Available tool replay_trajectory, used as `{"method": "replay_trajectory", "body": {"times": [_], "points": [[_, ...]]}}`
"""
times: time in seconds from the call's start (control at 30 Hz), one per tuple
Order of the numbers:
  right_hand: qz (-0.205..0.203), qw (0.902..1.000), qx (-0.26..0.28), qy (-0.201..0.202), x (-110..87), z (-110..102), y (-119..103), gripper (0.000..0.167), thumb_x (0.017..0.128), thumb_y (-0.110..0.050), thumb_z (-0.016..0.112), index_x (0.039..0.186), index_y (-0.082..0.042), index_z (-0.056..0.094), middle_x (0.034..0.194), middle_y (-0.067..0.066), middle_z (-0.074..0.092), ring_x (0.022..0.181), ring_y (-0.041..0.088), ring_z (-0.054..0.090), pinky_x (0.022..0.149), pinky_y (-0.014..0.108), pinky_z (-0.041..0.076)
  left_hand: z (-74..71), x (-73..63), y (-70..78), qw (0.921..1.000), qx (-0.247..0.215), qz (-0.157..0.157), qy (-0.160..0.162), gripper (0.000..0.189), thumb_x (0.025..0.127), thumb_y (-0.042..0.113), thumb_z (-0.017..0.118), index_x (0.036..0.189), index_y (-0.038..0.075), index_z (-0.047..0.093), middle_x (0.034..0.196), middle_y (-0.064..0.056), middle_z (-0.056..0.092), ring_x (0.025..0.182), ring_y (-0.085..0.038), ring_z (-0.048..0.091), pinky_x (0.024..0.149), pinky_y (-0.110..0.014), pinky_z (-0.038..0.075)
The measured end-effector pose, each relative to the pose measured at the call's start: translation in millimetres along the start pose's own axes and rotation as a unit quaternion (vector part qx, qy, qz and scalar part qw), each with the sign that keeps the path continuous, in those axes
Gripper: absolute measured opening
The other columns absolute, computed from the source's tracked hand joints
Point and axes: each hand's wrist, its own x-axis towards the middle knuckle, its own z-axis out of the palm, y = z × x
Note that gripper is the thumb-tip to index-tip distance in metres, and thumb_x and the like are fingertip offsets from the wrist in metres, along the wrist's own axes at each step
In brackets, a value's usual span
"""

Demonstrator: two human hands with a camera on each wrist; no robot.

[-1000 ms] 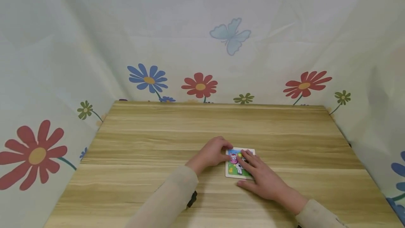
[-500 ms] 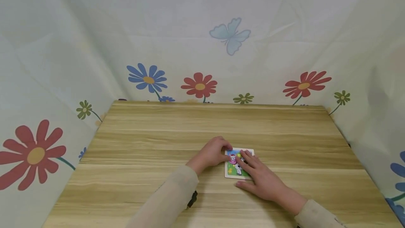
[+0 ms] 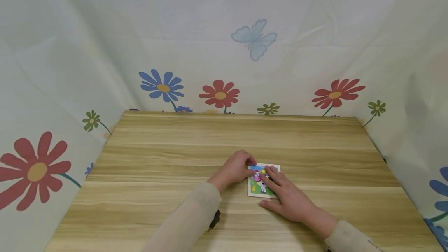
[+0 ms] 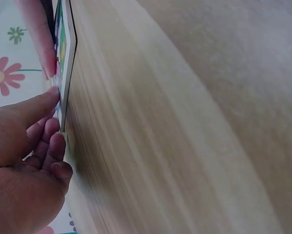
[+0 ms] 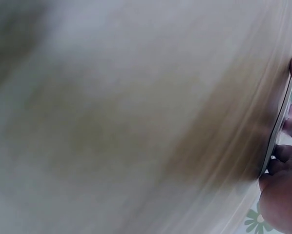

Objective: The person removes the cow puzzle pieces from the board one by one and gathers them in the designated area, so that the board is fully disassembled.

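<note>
A small square picture board lies flat on the wooden table, with a cow on green and blue inside a white border. At its upper left corner my left hand holds it, thumb on the face and the other fingers curled at the edge. The left wrist view shows that thumb on the board, seen nearly edge-on. My right hand rests across the board's right half with fingers extended, hiding part of the cow; its thumb lies near the lower edge. In the right wrist view, fingers meet the board's dark edge.
The wood-grain table stretches out around both hands. Behind and beside it hangs a pale cloth printed with flowers and a butterfly. A dark strap shows under the left sleeve.
Both hands keep their places on the board. The whole head view shifts slightly leftward; otherwise nothing visibly moves.
</note>
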Motion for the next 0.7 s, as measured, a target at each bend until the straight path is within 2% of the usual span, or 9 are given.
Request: {"method": "replay_trajectory", "body": {"times": [0.2, 0.4, 0.7], "points": [[0.003, 1.0, -0.002, -0.001, 0.7, -0.2, -1.2, 0.08, 0.085, -0.058, 0.059, 0.148, -0.017, 0.032, 0.155, 0.009, 0.02, 0.139, 0.031, 0.021, 0.106, 0.051, 0.025, 0.7, -0.2, 2.9, 1.0, 0.006, -0.003, 0.001, 0.016, 0.083, 0.023, 0.075, 0.094, 0.015, 0.067, 0.092, 0.002, 0.055, 0.083, -0.009, 0.049, 0.077, -0.025, 0.043], [0.006, 1.0, 0.001, -0.004, 0.5, -0.2, -1.1, 0.079, 0.085, -0.059, 0.058, 0.148, -0.017, 0.032, 0.155, 0.009, 0.02, 0.14, 0.032, 0.02, 0.106, 0.051, 0.025, 1.0, -2.8, 5.6, 0.9997, 0.018, -0.014, 0.007, 0.021, 0.083, 0.025, 0.074, 0.1, 0.016, 0.067, 0.094, 0.005, 0.053, 0.085, -0.009, 0.048, 0.08, -0.026, 0.044], [0.002, 1.0, -0.002, 0.0, 1.0, -0.6, -1.1, 0.08, 0.085, -0.059, 0.058, 0.147, -0.016, 0.033, 0.154, 0.011, 0.021, 0.139, 0.032, 0.021, 0.106, 0.052, 0.025, 2.9, -4.5, 3.9, 0.9997, 0.023, -0.006, 0.011, 0.022, 0.084, 0.026, 0.073, 0.104, 0.018, 0.067, 0.098, 0.007, 0.053, 0.09, -0.008, 0.049, 0.085, -0.027, 0.044]]}}
